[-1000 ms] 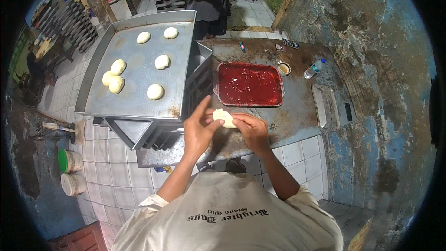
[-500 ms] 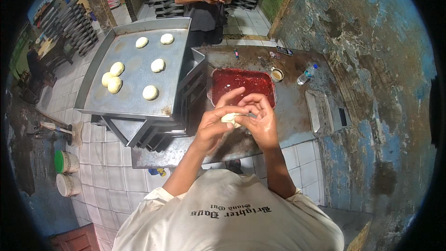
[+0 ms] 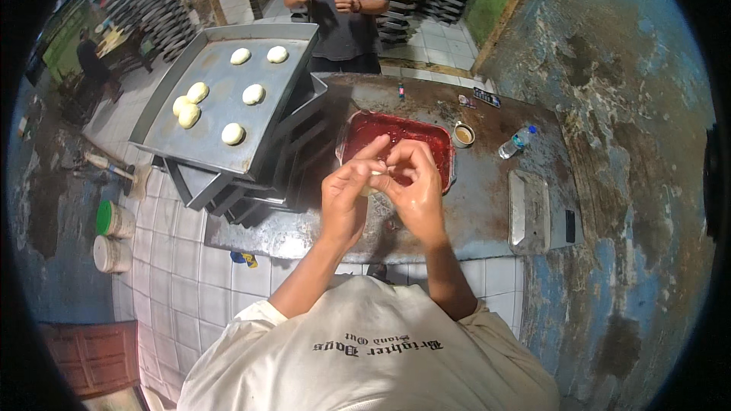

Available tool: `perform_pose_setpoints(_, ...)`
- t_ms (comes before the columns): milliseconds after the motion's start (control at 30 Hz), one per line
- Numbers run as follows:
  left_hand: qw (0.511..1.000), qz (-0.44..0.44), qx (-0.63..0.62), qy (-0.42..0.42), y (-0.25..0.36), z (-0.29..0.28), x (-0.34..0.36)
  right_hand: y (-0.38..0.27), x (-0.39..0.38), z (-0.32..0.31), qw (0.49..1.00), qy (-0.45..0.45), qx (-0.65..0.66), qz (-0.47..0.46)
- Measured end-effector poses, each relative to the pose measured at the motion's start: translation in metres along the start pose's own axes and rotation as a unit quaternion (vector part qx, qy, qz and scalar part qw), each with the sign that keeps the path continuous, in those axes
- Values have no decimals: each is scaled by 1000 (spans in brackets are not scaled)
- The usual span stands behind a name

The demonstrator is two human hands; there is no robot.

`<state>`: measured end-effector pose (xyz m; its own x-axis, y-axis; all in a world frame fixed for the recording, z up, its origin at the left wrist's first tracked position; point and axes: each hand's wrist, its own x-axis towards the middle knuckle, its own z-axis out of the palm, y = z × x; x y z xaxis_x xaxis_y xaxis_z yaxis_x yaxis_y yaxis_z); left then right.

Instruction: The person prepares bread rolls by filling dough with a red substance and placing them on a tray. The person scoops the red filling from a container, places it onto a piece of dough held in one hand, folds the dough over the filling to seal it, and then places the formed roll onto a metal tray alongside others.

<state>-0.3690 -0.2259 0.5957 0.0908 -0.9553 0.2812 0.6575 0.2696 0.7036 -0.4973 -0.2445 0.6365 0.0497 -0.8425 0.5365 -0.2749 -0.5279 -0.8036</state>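
A small piece of pale dough (image 3: 371,186) is pinched between my two hands, over the near side of a red tub (image 3: 451,169) holding dark red filling. My left hand (image 3: 345,202) is closed on the dough's left side with thumb and fingers, its index finger pointing up. On the other side my right hand (image 3: 419,194) presses the dough with thumb and curled fingertips. Much of the dough is hidden behind the fingers. To the left, a large metal tray (image 3: 217,80) carries several round dough balls (image 3: 232,134), some touching each other.
Under the tray are stacked metal trays (image 3: 282,167) on the worn metal table (image 3: 480,221). A cup (image 3: 463,134), a water bottle (image 3: 518,142) and a shallow metal pan (image 3: 528,209) stand to the right. Across the table a person (image 3: 339,4) in grey holds a dough ball.
My hands have shifted slightly and closed further round the dough, so less of it shows. The person opposite has moved their hands apart. The whole view has tilted a little.
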Motion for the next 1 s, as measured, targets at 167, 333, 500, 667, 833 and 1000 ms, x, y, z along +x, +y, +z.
perform_pose_setpoints(167,996,-26,-5,89,0,25,-4,29,4,-22,978,-125,118,118)
perform_pose_setpoints(333,970,-104,8,221,-17,12,-18,25,-1,-22,990,-135,16,-35)
perform_pose_setpoints(500,971,-20,54,234,-7,35,-23,31,7,-16,984,-90,-17,-153)
perform_pose_setpoints(667,960,98,172,196,3,32,-22,14,25,-9,972,-147,176,46)
perform_pose_setpoints(833,924,150,176,303,22,19,-14,-7,11,31,983,-143,87,-70)
perform_pose_setpoints(1000,934,80,84,338,75,-12,-10,-32,11,63,965,-223,78,-111)
